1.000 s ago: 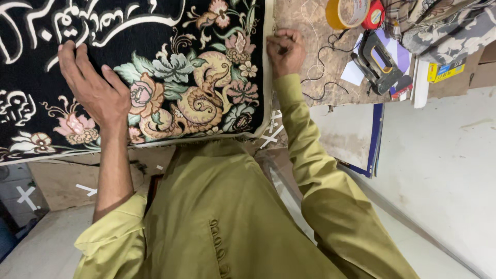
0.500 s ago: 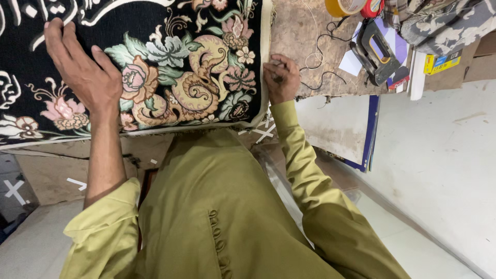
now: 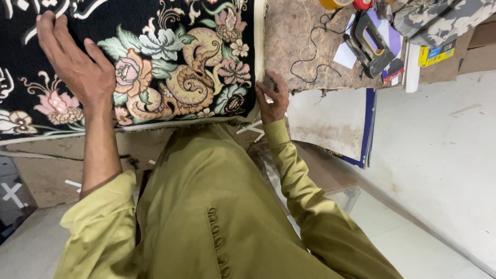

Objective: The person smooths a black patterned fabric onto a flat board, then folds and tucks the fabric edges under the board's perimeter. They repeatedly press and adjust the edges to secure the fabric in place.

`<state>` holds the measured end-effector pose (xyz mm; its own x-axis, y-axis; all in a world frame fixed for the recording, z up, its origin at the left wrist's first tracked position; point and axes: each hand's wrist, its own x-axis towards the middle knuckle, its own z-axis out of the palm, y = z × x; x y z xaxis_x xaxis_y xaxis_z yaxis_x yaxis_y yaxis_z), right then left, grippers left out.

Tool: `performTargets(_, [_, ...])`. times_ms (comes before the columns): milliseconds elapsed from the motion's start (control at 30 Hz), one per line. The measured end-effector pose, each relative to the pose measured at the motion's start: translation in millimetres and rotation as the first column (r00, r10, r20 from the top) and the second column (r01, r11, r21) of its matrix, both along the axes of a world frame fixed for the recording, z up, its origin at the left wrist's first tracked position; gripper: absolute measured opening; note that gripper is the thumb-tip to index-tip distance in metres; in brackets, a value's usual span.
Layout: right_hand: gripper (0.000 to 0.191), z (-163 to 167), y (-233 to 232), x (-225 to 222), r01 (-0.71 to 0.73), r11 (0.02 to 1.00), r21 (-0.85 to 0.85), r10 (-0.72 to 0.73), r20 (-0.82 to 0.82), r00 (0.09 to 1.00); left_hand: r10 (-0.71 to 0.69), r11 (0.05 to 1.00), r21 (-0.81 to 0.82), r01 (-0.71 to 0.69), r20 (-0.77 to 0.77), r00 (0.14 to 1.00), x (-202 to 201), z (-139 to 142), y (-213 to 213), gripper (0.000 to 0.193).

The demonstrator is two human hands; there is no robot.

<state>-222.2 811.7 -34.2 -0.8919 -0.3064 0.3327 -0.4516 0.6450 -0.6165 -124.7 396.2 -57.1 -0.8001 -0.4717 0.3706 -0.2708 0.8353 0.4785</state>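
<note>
A black embroidered cloth (image 3: 170, 67) with flowers and white script lies stretched over a board on the worktable. My left hand (image 3: 75, 64) presses flat on it, fingers spread, near the pink flowers. My right hand (image 3: 273, 97) is at the cloth's right edge near the lower corner, fingers curled around a small grey object; I cannot tell what that object is. The cream border (image 3: 260, 51) of the cloth runs just left of that hand.
A staple gun (image 3: 371, 45) lies on the brown tabletop (image 3: 305, 41) to the right, beside a loose black thread (image 3: 310, 57), tape rolls (image 3: 343, 4), papers and a yellow box (image 3: 436, 54). Blue-edged boards (image 3: 369, 129) lean under the table. Pale floor lies to the right.
My right hand has slid down along the cloth's right edge toward the lower corner. My left hand stays pressed on the cloth.
</note>
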Motion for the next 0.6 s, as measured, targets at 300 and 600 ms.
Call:
performTargets(300, [0.025, -31.2, -6.2, 47.6, 0.487, 0.849, -0.207, -0.250, 0.654, 0.714, 0.008, 0.999, 0.052, -0.008, 0.002, 1.000, -0.5, 2.1, 2.8, 0.040])
performTargets(600, [0.026, -14.1, 1.0, 27.6, 0.435, 0.770, -0.467, -0.020, 0.664, 0.747, -0.008, 0.983, 0.168, -0.074, 0.437, 0.899, -10.6, 44.8, 16.2, 0.072])
